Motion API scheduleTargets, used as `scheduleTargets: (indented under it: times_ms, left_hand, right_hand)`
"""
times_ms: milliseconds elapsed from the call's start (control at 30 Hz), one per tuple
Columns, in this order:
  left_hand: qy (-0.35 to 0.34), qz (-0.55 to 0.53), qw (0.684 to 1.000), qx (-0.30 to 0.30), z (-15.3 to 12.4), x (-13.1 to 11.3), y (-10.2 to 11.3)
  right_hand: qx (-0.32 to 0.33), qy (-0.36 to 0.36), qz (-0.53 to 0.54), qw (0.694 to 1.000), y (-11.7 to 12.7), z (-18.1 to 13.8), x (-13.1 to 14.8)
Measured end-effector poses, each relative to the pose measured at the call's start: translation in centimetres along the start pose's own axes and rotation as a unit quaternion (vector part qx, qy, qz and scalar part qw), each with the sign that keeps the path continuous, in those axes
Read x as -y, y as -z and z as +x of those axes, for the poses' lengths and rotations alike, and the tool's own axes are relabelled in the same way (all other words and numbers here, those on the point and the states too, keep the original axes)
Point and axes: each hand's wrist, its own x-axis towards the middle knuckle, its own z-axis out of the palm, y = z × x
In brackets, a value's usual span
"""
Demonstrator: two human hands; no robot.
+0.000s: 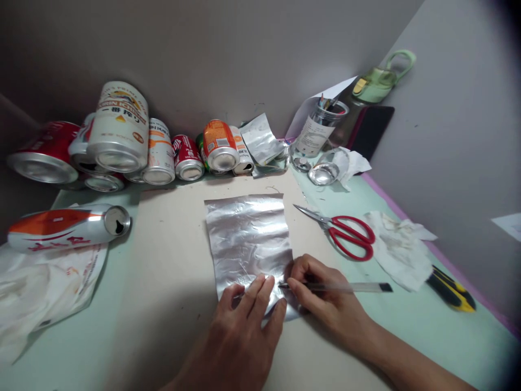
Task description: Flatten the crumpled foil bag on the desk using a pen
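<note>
A silvery, slightly wavy metal sheet (248, 233) lies on the beige board (171, 260) in front of me. My left hand (248, 320) rests on the sheet's lower part, fingers stretched out and pressing it down. In my right hand (321, 288) a pen (358, 287) is pinched between thumb and fingers; it has a clear barrel and a black end cap. The pen's tip touches or nearly touches the sheet near its lower right, close to my left fingertips. Red-handled scissors (352, 236) lie just beyond my right hand, blades partly open.
Several drink cans (122, 130) line the wall. An orange and white can (69, 225) lies on its side above a plastic bag (49, 288). At right are crumpled tissue (401, 250), a yellow-black utility knife (451, 288), a pen holder (315, 130) and a green-lidded bottle (374, 84).
</note>
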Motion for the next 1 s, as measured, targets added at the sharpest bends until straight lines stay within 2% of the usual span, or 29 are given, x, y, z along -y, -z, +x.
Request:
scheduleTargets:
  times_ms: [233,733,1000]
  left_hand:
    - [0.001,-0.004,1.0,0.021,-0.14,-0.18,0.01]
    - [0.004,0.003,1.0,0.015,-0.04,-0.15,0.16]
    - [-0.002,-0.004,0.999,0.037,-0.25,-0.13,0.08]
  right_hand:
    - [-0.008,0.013,-0.038,0.999,-0.14,0.0,0.07]
    - [0.013,0.007,-0.023,1.0,-0.12,-0.13,0.12]
    - [0.023,0.007,-0.014,1.0,0.03,-0.15,0.11]
